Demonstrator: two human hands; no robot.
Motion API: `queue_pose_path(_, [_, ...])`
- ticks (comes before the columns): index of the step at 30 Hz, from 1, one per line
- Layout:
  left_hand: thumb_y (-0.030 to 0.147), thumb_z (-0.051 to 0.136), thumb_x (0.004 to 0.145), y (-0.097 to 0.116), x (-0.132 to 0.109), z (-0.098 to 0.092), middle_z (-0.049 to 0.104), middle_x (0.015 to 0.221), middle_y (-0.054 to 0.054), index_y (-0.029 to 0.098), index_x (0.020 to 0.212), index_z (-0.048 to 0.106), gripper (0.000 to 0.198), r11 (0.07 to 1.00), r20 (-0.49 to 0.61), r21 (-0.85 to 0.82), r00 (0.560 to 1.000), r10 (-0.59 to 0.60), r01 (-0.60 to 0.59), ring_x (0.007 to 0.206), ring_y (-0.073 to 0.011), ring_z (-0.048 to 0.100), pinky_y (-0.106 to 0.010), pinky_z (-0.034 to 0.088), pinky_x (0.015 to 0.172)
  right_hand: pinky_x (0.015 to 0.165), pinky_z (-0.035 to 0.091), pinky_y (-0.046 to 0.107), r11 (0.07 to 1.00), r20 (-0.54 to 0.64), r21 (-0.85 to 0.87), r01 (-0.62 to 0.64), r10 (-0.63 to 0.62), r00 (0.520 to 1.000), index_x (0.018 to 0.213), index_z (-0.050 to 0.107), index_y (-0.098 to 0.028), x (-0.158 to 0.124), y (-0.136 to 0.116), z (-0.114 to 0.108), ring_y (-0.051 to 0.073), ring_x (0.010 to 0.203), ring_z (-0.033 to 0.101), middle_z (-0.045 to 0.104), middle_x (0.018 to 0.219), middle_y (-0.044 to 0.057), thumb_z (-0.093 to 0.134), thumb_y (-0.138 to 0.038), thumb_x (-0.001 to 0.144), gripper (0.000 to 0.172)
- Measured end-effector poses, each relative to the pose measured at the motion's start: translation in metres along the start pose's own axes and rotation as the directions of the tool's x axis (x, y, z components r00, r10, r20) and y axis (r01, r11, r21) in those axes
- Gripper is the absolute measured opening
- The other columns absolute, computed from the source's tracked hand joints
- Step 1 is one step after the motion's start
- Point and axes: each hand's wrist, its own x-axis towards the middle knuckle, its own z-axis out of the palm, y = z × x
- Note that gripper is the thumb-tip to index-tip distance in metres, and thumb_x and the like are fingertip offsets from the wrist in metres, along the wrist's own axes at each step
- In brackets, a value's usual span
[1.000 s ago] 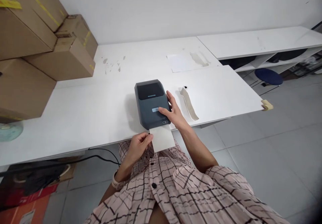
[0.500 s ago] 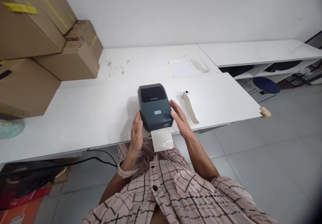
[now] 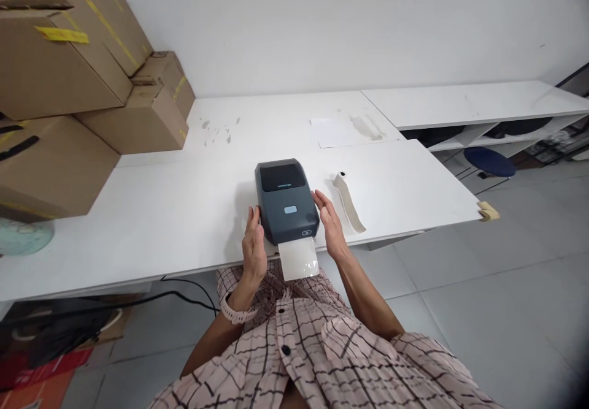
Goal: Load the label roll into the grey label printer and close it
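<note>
A dark grey label printer [image 3: 289,220] stands near the front edge of the white table, its lid down. From its front slot a blank white label strip [image 3: 298,259] hangs out over the edge. My left hand [image 3: 254,248] is upright at the printer's left side, fingers stretched, touching or almost touching it. On the other side, my right hand [image 3: 330,225] is open with straight fingers close to the casing; a narrow gap shows at the palm. Right of that hand lies a small roll of backing paper [image 3: 341,179], its tail unrolled toward me.
Cardboard boxes [image 3: 59,65] are stacked at the left, with a greenish tape roll [image 3: 25,236] below them. A white sheet [image 3: 332,133] lies toward the wall. Yellowish padding [image 3: 488,211] covers the right table corner. A blue stool [image 3: 490,161] stands beyond. Black cables [image 3: 151,298] hang under the table.
My hands have eased slightly outward from the printer's sides. The whole view has shifted a little downward in the picture; the printer and label keep their place on the table.
</note>
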Motion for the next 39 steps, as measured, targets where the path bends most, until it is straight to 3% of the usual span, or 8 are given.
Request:
queue_pose_path(5, [0.071, 0.035, 0.1, 0.017, 0.007, -0.001, 0.029, 0.174, -0.002, 0.027, 0.158, 0.047, 0.074, 0.998, -0.001, -0.01, 0.998, 0.06, -0.06, 0.163, -0.0262, 0.021, -0.044, 0.023, 0.133, 0.13, 0.029, 0.053, 0.999, 0.013, 0.027, 0.035, -0.035, 0.999, 0.155, 0.045, -0.032, 0.009, -0.003, -0.001, 0.027, 0.156, 0.038, 0.047, 0.165, 0.006, 0.039, -0.077, 0.098, 0.073])
queue_pose_path(11, [0.059, 0.055, 0.097, 0.04, 0.073, -0.011, 0.055, 0.158, -0.007, 0.03, 0.152, 0.052, 0.062, 0.975, -0.014, -0.075, 0.978, 0.208, -0.208, 0.151, -0.0283, 0.045, -0.046, 0.036, 0.126, 0.133, 0.021, 0.056, 0.97, 0.059, -0.153, 0.191, -0.184, 0.981, 0.163, 0.027, -0.046, 0.072, -0.039, 0.01, 0.028, 0.163, 0.02, 0.026, 0.174, -0.006, 0.034, -0.084, 0.094, 0.079])
queue_pose_path(18, [0.037, 0.065, 0.084, 0.011, 0.103, -0.006, 0.063, 0.117, -0.014, 0.017, 0.148, 0.054, 0.068, 0.915, -0.016, 0.4, 0.999, -0.047, 0.05, 0.094, -0.0261, 0.064, -0.041, 0.052, 0.084, 0.13, 0.017, 0.061, 0.897, 0.057, -0.295, 0.33, -0.329, 0.943, 0.167, 0.011, -0.038, 0.162, -0.068, 0.034, 0.033, 0.164, 0.014, 0.023, 0.175, 0.002, 0.042, -0.089, 0.088, 0.098])
queue_pose_path(24, [0.032, 0.061, 0.082, 0.013, 0.098, -0.001, 0.062, 0.081, -0.004, 0.015, 0.149, 0.051, 0.07, 0.881, 0.064, 0.459, 0.984, -0.166, 0.119, 0.07, -0.0228, 0.058, -0.033, 0.042, 0.065, 0.124, 0.028, 0.06, 0.63, 0.161, -0.568, 0.529, -0.546, 0.822, 0.151, 0.048, -0.026, 0.131, -0.068, 0.028, 0.036, 0.153, 0.038, 0.05, 0.16, 0.012, 0.052, -0.058, 0.1, 0.06])
queue_pose_path(28, [0.021, 0.059, 0.078, 0.009, 0.105, 0.0, 0.067, 0.082, -0.004, 0.012, 0.144, 0.053, 0.066, 0.897, 0.098, 0.438, 0.989, -0.111, 0.057, 0.073, -0.0225, 0.062, -0.032, 0.043, 0.067, 0.112, 0.042, 0.053, 0.425, 0.616, -0.673, 0.605, -0.132, 0.777, 0.133, 0.064, -0.018, 0.123, -0.055, 0.031, 0.035, 0.125, 0.065, 0.073, 0.131, 0.013, 0.061, -0.037, 0.096, 0.041])
queue_pose_path(32, [0.017, 0.059, 0.077, -0.001, 0.107, 0.002, 0.066, 0.077, -0.002, 0.012, 0.139, 0.056, 0.063, 0.923, 0.071, 0.382, 0.994, -0.085, 0.051, 0.071, -0.021, 0.061, -0.031, 0.044, 0.067, 0.109, 0.044, 0.053, 0.279, 0.692, -0.721, 0.635, 0.349, 0.633, 0.151, 0.05, -0.017, 0.15, -0.044, 0.054, 0.04, 0.127, 0.065, 0.07, 0.137, 0.018, 0.076, -0.043, 0.085, 0.076])
queue_pose_path(36, [0.015, 0.06, 0.074, -0.007, 0.107, 0.003, 0.06, 0.07, 0.002, 0.013, 0.135, 0.06, 0.061, 0.948, 0.046, 0.317, 0.997, -0.058, 0.041, 0.067, -0.0193, 0.057, -0.031, 0.043, 0.069, 0.106, 0.048, 0.051, 0.311, 0.705, -0.702, 0.641, 0.432, 0.563, 0.143, 0.058, -0.018, 0.168, -0.047, 0.065, 0.041, 0.124, 0.066, 0.071, 0.134, 0.016, 0.087, -0.041, 0.068, 0.083])
queue_pose_path(39, [0.014, 0.061, 0.072, -0.008, 0.109, 0.003, 0.056, 0.066, 0.004, 0.013, 0.133, 0.062, 0.062, 0.953, 0.028, 0.3, 0.998, -0.049, 0.038, 0.065, -0.0188, 0.054, -0.031, 0.042, 0.069, 0.101, 0.053, 0.045, 0.545, 0.795, -0.599, 0.586, 0.316, 0.518, 0.141, 0.057, -0.021, 0.163, -0.061, 0.041, 0.036, 0.123, 0.066, 0.068, 0.138, 0.014, 0.086, -0.044, 0.068, 0.081])
